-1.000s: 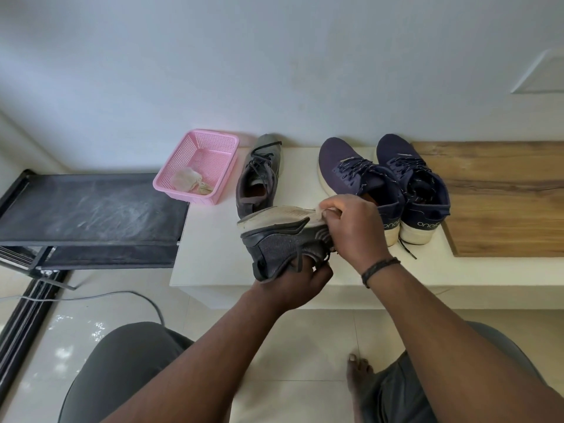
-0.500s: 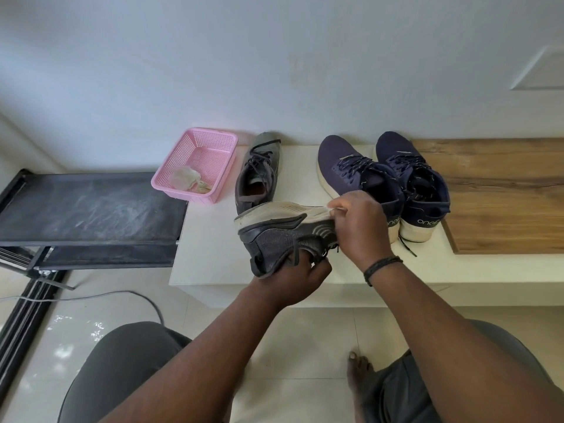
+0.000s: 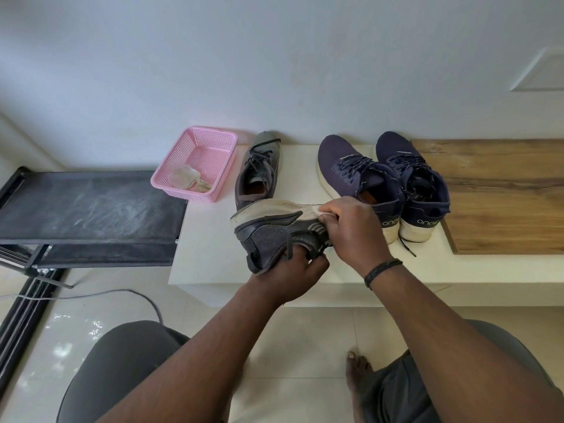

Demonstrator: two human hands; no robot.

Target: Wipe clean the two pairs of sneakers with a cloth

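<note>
Looking down through the head camera, we see our left hand (image 3: 287, 274) gripping a grey sneaker (image 3: 274, 236) from below, fingers curled round its upper, so the shoe lies on its side with the pale sole turned up and away from us. Our right hand (image 3: 351, 230) sits at the shoe's right end, its grip pinching a small pale cloth (image 3: 322, 213) against the edge of the sole; only a sliver of cloth shows between the fingertips. A dark band (image 3: 381, 270) circles that wrist.

Held above the front of the white tabletop (image 3: 207, 239), the shoe hides part of it. Just behind stands the other grey sneaker (image 3: 259, 170), upright, toe toward the wall. To its right the two navy sneakers (image 3: 384, 181) stand side by side, touching, heels toward us. A pink basket (image 3: 210, 148) rests at the tabletop's left corner with a crumpled pale rag (image 3: 186, 178) inside. A wooden board (image 3: 503, 193) covers the right end, and a dark shelf (image 3: 88, 206) adjoins on the left. Below, our knees and a bare foot (image 3: 358, 370) rest over the tiled floor (image 3: 305, 346).
</note>
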